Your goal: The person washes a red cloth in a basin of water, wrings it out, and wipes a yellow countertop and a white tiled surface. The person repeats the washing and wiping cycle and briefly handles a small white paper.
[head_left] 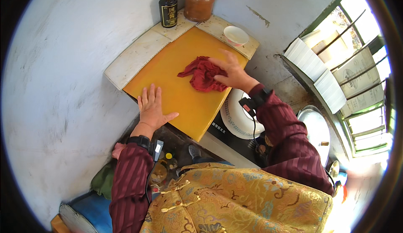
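Bright daylight, barred window (pixel 364 6) panes blown out.
Light enters beyond the right edge of the yellow board (pixel 176 103); board evenly lit, edges crisp. Fisheye bends window frame (pixel 346 126); black vignette, rainbow flare upper right.

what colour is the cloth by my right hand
The cloth is deep red, with no clear pattern; it shows in the head view.

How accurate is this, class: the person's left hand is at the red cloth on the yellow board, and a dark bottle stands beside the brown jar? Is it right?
Not quite: the head view shows the right hand at the red cloth on the yellow board, not the left hand. A dark bottle does stand beside the brown jar.
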`<state>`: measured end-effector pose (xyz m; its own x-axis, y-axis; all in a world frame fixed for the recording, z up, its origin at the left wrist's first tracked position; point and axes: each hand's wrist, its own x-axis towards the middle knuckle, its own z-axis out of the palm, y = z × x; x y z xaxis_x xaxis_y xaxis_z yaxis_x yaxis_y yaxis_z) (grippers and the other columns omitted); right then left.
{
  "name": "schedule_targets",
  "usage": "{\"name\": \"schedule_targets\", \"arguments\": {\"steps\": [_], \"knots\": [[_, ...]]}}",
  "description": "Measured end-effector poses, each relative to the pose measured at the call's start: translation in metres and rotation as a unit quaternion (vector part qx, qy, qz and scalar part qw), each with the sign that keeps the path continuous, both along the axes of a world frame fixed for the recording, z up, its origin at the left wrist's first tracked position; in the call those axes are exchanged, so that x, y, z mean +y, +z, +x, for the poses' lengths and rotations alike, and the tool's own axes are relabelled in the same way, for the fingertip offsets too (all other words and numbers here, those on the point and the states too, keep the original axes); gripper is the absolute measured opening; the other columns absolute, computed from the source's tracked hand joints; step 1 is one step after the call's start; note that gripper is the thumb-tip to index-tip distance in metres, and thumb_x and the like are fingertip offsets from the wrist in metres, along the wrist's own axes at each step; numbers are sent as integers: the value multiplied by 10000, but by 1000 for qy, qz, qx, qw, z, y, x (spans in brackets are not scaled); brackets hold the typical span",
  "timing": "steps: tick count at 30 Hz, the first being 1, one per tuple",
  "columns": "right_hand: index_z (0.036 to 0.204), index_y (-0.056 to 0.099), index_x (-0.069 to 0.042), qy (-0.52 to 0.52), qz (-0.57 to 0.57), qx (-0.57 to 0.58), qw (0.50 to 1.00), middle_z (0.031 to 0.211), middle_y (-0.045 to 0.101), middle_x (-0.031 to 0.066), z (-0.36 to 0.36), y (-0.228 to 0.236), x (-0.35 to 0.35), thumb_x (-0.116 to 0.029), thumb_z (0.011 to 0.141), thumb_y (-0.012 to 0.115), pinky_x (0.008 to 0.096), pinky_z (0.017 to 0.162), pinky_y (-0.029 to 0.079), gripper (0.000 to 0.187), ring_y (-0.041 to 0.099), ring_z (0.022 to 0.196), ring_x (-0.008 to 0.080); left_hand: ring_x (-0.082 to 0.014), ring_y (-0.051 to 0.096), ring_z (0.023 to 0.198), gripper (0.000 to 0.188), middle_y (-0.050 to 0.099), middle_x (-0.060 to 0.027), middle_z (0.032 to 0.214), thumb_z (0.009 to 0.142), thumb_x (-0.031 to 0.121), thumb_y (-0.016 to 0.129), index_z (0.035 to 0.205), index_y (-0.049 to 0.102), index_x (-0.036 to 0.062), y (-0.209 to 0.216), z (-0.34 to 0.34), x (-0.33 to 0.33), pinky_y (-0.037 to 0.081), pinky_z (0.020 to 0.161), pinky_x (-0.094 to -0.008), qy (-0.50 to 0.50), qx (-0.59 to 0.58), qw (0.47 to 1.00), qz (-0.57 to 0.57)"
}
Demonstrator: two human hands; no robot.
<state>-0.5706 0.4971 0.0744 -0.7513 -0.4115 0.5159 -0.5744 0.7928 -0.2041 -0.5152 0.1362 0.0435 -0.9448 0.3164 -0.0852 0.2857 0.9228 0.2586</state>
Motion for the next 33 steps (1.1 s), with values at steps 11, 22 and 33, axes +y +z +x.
{"name": "schedule_targets", "arguments": {"steps": [11, 22, 33], "knots": [[1319, 588, -115, -161, 0, -66, 985, 1395, 525, 183, -52, -40, -24, -242, 937, 551, 485, 1092, 382, 405, 428, 1342, 391, -429, 50, 1504, 1156, 112, -197, 1636, 726, 653, 721, 1561, 198, 49, 3, 0, 1, 33, 1195, -569, -17, 12, 1000, -16], [1358, 539, -75, -227, 92, -85, 966, 1410, 517, 164, -103, -57, -7, -284, 971, 505, 510, 1108, 347, 442, 437, 1344, 358, -449, 64, 1496, 1186, 119, -219, 1629, 715, 723, 685, 1556, 209, 35, 0, -1, -1, 54, 1187, -592, -24, 26, 999, -19], [1258, 615, -86, -240, 138, -119, 954, 1260, 594, 87, -202, -43, -61, -265, 959, 498, 499, 999, 400, 368, 507, 1222, 281, -474, 65, 1486, 1191, 109, -225, 1628, 710, 712, 697, 1556, 200, 36, -2, -1, 0, 58, 1170, -626, -30, 15, 999, -20]]}}
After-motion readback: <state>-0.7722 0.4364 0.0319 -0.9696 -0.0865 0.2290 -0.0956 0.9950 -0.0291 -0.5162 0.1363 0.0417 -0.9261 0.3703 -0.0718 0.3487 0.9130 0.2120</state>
